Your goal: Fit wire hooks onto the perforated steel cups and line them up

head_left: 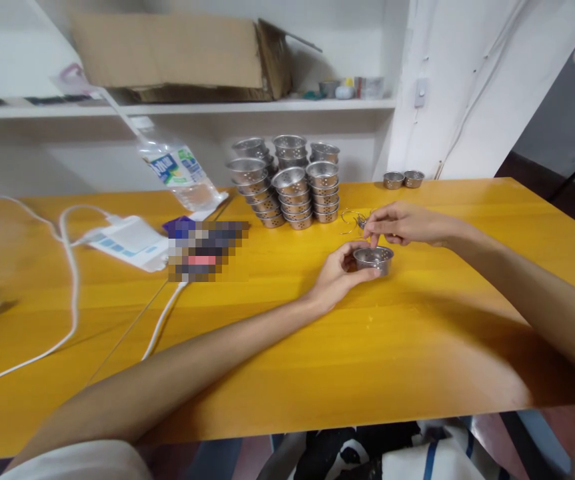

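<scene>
Head view: a small perforated steel cup point(373, 259) is held upright on the yellow wooden bench point(417, 347) by the left hand point(337, 273), fingers curled round its left wall. Just beyond its far rim, thin wire rings point(349, 221) are pinched by the fingertips of the right hand point(402, 225).

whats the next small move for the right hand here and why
Probably lower the right hand slightly, bringing the wire piece it pinches to the rim of the perforated metal cup. The left hand steadies that cup on the table, and the wire hangs just above it.
</scene>
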Available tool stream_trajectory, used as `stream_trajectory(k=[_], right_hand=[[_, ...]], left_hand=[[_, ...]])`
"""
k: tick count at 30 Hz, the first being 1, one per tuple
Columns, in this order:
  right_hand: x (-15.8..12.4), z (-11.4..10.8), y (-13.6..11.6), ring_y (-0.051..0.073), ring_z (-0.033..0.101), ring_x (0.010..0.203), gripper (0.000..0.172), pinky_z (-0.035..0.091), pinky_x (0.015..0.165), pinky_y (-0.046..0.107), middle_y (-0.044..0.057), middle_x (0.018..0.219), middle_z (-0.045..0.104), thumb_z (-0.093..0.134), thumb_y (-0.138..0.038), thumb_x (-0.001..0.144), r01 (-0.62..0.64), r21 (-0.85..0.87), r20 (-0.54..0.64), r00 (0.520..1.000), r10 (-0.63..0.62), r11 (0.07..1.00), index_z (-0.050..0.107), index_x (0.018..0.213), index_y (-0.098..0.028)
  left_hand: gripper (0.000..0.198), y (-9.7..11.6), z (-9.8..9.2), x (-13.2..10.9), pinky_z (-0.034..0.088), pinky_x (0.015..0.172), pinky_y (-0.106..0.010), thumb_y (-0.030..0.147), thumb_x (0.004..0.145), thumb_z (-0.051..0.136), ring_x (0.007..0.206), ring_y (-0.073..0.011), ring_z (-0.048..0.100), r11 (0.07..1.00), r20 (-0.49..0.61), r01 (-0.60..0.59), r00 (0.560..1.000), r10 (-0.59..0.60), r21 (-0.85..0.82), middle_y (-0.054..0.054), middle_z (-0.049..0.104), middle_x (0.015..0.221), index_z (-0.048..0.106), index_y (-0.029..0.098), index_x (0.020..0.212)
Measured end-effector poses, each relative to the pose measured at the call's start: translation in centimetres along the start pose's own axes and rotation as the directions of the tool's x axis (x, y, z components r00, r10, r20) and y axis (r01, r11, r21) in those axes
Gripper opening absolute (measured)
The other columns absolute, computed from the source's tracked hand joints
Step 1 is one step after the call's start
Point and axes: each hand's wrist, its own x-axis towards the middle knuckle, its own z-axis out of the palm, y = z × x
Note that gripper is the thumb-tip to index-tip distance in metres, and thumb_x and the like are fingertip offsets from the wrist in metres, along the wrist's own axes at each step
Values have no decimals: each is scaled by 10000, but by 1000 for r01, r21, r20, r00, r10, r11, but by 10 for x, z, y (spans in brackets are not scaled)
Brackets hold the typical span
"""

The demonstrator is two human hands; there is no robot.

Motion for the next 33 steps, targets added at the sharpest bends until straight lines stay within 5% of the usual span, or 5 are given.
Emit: stream_trajectory(k=[4,8,12,19,33], right_hand=[[13,-9,22,151,671,798,253,471,638,221,65,989,822,645,-135,919,-50,-230,-204,979,2,972,789,1126,-167],[20,-7,37,142,668,768,507,485,585,217,68,1120,817,678,-135,892,-31,-36,38,999,32,999,737,1390,-211],[22,-4,39,104,591,640,343,456,561,222,50,928,793,713,-206,894,-4,74,196,981,-10,997,843,1210,-174],[19,-16,36,127,646,673,192,511,607,254,50,846,804,790,-219,793,39,61,98,994,-45,997,882,953,-165],[15,-13,28,177,764,748,141,602,713,293,59,876,843,833,-268,868,241,-154,16,970,-241,958,865,964,-169]], left_hand=[[638,3,0,-3,520,1155,-496,321,690,988,1214,-298,718,999,2,-9,1000,9,51,-103,770,1259,682,196,1235],[634,7,1,-6,510,1149,-496,313,719,974,1248,-310,698,990,98,-68,994,56,121,-122,745,1343,665,202,1262],[655,7,-1,-7,490,1160,-501,321,734,976,1290,-332,681,980,181,-124,979,95,158,-142,716,1408,654,200,1292],[620,5,-2,-6,473,1163,-490,332,748,968,1285,-321,674,987,156,-86,986,64,137,-128,730,1373,658,208,1271],[676,3,1,-5,435,1186,-475,325,720,1001,1306,-307,659,999,75,-36,997,36,-3,-113,710,1360,577,223,1237]])
